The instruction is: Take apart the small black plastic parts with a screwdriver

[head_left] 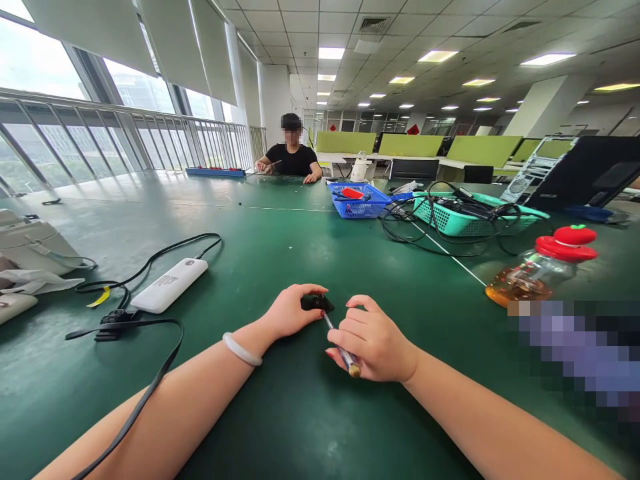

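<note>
Near the middle of the green table, my left hand grips a small black object between thumb and fingers; its exact kind is too small to make out. My right hand is closed around a slim screwdriver with a gold-coloured end cap. The tool tilts away from me, and its thin metal shaft reaches to the black object beside my left thumb. Whether the tip sits in a screw cannot be seen. A white bracelet is on my left wrist.
A white power bank with black cables lies left. Ahead are a blue basket and a cable-filled green basket. A red-lidded jar stands right. Across the table sits a person. A black strap crosses my left forearm.
</note>
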{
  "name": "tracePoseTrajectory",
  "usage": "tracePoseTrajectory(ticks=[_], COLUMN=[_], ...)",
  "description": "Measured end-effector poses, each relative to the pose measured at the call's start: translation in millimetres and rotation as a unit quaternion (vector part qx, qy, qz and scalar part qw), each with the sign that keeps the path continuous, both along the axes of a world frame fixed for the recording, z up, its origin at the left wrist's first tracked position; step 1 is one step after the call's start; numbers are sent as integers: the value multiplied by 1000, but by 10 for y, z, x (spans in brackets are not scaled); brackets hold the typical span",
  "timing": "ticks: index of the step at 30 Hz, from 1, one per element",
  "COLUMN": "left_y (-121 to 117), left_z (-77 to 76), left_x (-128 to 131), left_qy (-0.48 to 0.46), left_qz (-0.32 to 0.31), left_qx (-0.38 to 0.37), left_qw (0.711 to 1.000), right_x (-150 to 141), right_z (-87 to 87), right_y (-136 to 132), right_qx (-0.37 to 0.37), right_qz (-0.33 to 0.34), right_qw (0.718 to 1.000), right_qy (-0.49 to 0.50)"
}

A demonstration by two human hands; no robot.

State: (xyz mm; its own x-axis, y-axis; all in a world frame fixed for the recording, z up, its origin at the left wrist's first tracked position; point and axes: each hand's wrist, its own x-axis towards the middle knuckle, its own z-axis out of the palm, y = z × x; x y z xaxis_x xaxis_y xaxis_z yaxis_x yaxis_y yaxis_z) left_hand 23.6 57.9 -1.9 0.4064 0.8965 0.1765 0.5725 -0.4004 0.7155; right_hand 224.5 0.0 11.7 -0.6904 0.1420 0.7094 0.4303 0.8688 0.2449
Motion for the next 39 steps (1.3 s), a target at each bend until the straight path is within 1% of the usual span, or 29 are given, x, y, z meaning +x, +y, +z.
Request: tracePoseTrajectory(ticks=[5, 10, 17, 23, 31, 39], left_y=[7, 12, 3, 10, -2, -14], left_z=[-2, -27, -28, -41, -21, 0], left_x=[-7, 5, -1, -13, -11, 2], left_qy=[2, -11, -21, -15, -14, 26], left_qz=[-9, -15, -24, -39, -47, -40], left_qx=[-2, -15, -24, -11, -10, 5], left_qw=[1000, 1000, 999, 999, 999, 999], right_x=[2, -2, -2, -4, 5, 2], right_z=[-3, 4, -2, 18, 35, 39], right_y=[4, 2, 14, -5, -25, -18], right_qx=[-10, -18, -31, -21, -19, -30], right_qz=[3, 22, 15, -6, -4, -2], right_qw=[1000, 999, 998, 999, 999, 999], right_qy=[-21, -29, -59, -42, -33, -37])
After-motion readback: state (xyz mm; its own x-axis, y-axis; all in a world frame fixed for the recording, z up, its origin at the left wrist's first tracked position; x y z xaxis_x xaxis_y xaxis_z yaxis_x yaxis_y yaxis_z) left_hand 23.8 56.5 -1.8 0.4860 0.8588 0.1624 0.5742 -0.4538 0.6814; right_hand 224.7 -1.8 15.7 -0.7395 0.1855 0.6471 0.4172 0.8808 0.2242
